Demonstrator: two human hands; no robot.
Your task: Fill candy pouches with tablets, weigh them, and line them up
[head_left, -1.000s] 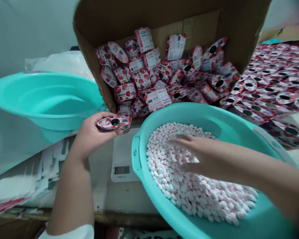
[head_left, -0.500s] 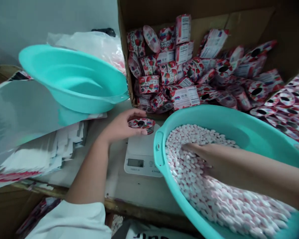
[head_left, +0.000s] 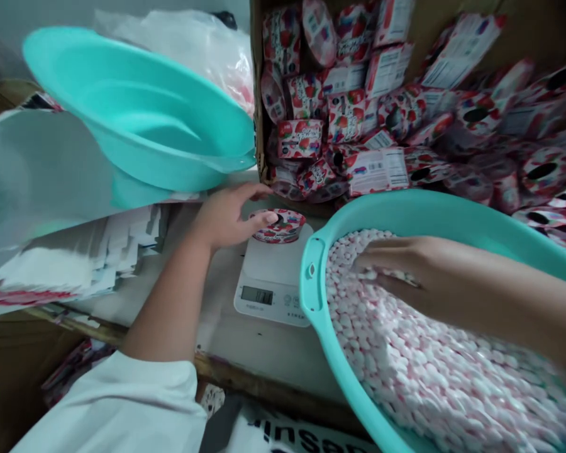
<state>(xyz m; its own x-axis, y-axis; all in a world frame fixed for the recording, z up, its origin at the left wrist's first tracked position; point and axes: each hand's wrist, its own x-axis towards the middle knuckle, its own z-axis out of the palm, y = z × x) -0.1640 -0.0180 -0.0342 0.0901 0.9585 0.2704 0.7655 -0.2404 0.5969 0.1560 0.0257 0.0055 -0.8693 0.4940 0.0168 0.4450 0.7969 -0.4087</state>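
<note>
While pack [head_left: 283,226] sits on scale [head_left: 273,277] | L fingers [head_left: 263,219] grip it | R fingers [head_left: 375,257] curled on candies [head_left: 405,358]

Candy-packing workroom: scale [head_left: 272,277], carton [head_left: 405,107], sweets [head_left: 405,365].

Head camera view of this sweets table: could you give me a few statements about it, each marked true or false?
1. The left hand touches the round box, which rests on the scale. True.
2. The right hand reaches into the cardboard carton. False: it lies among the pink and white candies in the near basin.
3. The far basin is heaped with candies. False: no candies show inside it.
4. The cardboard carton holds many strawberry-printed packs. True.
</note>
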